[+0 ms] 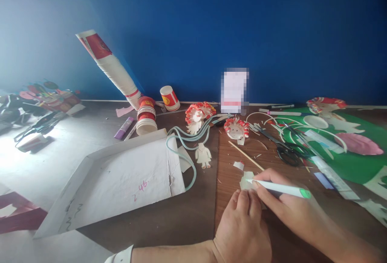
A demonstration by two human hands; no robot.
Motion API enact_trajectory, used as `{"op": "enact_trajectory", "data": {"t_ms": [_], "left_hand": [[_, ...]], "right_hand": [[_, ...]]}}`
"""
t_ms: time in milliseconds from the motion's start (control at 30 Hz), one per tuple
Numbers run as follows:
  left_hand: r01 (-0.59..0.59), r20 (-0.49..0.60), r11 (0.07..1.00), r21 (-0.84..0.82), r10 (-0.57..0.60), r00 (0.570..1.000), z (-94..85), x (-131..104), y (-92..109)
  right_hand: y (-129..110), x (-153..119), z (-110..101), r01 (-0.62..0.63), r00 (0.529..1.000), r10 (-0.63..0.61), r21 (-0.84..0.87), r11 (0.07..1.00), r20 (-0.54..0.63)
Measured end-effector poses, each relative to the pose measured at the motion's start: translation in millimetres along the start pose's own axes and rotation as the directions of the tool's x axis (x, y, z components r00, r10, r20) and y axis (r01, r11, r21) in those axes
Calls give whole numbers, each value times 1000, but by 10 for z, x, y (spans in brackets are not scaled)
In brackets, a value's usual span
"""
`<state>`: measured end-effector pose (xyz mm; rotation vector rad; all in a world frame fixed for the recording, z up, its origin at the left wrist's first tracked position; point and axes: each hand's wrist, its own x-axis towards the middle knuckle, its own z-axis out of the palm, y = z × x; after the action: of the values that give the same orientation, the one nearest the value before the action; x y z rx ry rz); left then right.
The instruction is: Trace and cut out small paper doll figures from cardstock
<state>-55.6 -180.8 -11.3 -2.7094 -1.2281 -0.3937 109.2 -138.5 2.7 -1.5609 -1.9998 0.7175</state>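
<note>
My right hand point(284, 202) is closed around a white marker point(282, 188) with a green end. The marker's tip rests on a small pale paper cutout point(247, 177) on the wooden board. My left hand point(244, 226) has its fingers bent together and holds down the lower edge of that cutout, hiding part of it. Beyond lie a thin wooden stick point(245, 155) and a red-and-white paper scrap point(238, 165). To the left, a figure-shaped paper cutout point(203, 156) with small red marks lies flat.
A white cardboard box lid point(121, 174) lies left of my hands. Stacked paper cups point(117, 77) lean on the blue wall. Curled paper-cup pieces point(236, 128), a blue-grey cable point(193, 137), black-handled scissors point(288, 153) and a green sheet point(347, 166) lie around the board.
</note>
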Motion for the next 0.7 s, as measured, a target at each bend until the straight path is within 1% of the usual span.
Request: {"op": "enact_trajectory", "data": {"t_ms": [133, 300, 367, 500, 567, 700], "left_hand": [[-6, -33, 1000, -3, 6, 999, -10, 10, -8], [10, -33, 1000, -10, -11, 999, 2, 14, -9], [0, -13, 1000, -3, 0, 1000, 6, 14, -10], [-37, 74, 999, 14, 36, 997, -6, 13, -5], [-36, 92, 999, 12, 35, 995, -11, 12, -1], [-27, 47, 1000, 6, 27, 999, -5, 6, -5]], "right_hand": [[-2, -6, -10, -5, 1000, 5, 11, 1000, 4], [3, -13, -12, -19, 1000, 19, 26, 999, 22], [7, -13, -10, -14, 1000, 13, 24, 1000, 22], [14, -11, -6, 4, 1000, -4, 17, 1000, 9], [15, -12, -8, 3, 1000, -3, 17, 1000, 15], [5, -15, -18, -1, 1000, 1, 8, 1000, 10]]}}
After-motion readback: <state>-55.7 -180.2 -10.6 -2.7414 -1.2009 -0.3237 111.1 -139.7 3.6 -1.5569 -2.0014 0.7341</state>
